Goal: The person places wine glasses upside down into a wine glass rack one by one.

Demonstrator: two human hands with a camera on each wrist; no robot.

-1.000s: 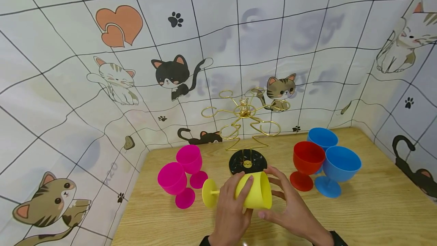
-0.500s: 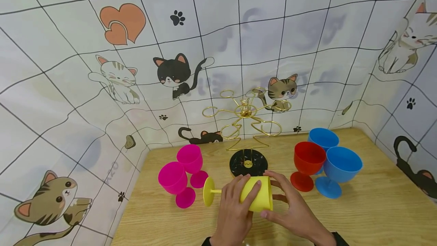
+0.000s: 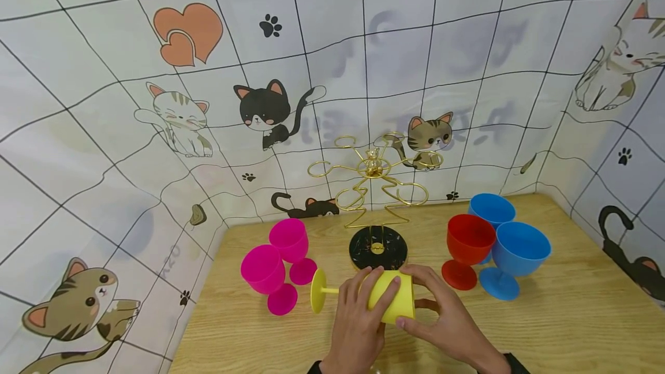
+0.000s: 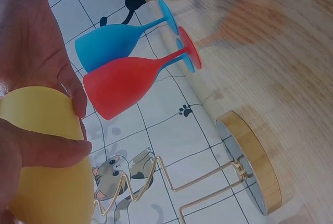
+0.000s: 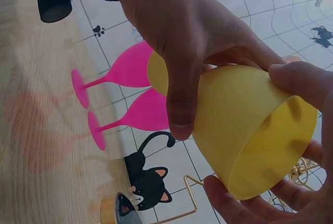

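A yellow goblet (image 3: 404,298) lies sideways in the air near the table's front, its foot to the left and its mouth to the right. Around its bowl my left hand (image 3: 358,317) curls, fingers over the top. My right hand (image 3: 445,317) holds the rim end, thumb on one side and fingers on the other. The right wrist view shows the hollow bowl (image 5: 234,122) between both hands. Just beyond the hands stands a gold wire rack with a round black base (image 3: 361,248). Its looped arms hold nothing.
Two pink goblets (image 3: 262,269) stand upright at the left. To the right are a red goblet (image 3: 470,239) and two blue goblets (image 3: 522,250), also upright. A wall covering with printed cats (image 3: 264,109) rises behind and beside the wooden table (image 3: 228,339).
The yellow goblet has lowered slightly toward me, and its mouth has turned away so the inside no longer shows in the head view. Both hands stay on it. The other goblets have not moved.
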